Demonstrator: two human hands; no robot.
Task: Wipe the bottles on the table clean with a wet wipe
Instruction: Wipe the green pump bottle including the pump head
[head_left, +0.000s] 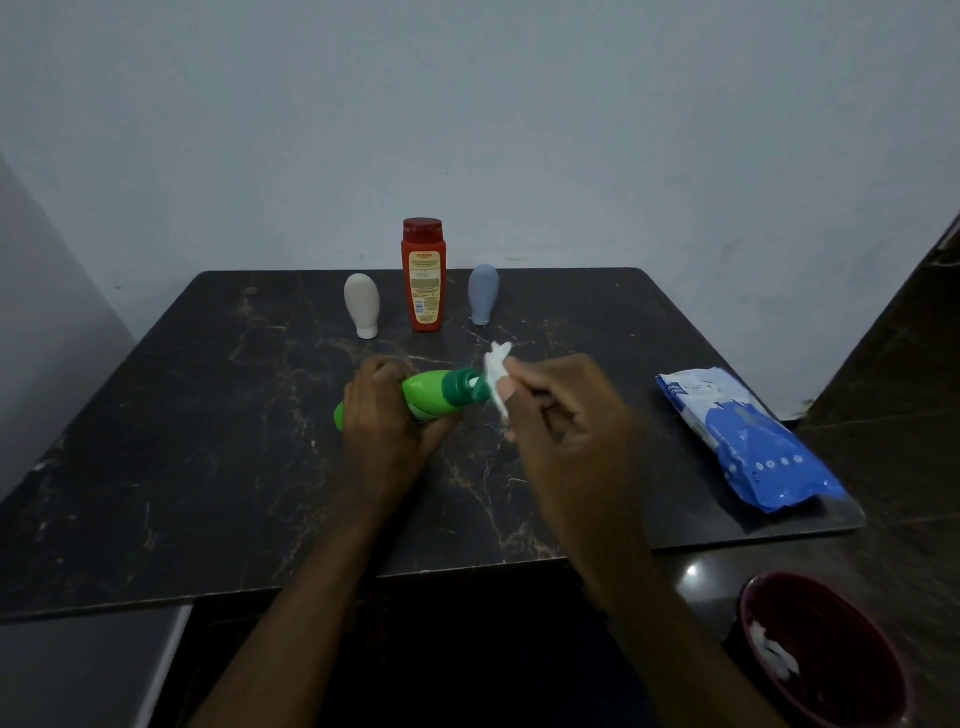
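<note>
The left hand (387, 415) grips a green bottle (434, 392) lying sideways over the worktop (208, 441). The right hand (566, 415) pinches a wipe (496, 376) against its cap.

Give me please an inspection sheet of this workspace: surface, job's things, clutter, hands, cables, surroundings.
Surface: dark veined table.
Job's things: green bottle on its side, wet wipe at its cap; white bottle, red bottle and grey-blue bottle standing in a row at the back; blue wipes pack near the right edge.
Clutter: dark red bin beside the table, crumpled white wipe inside.
Hands: left hand grips the green bottle; right hand pinches the wet wipe.
Cables: nothing seen.
Surroundings: plain pale wall behind.
</note>
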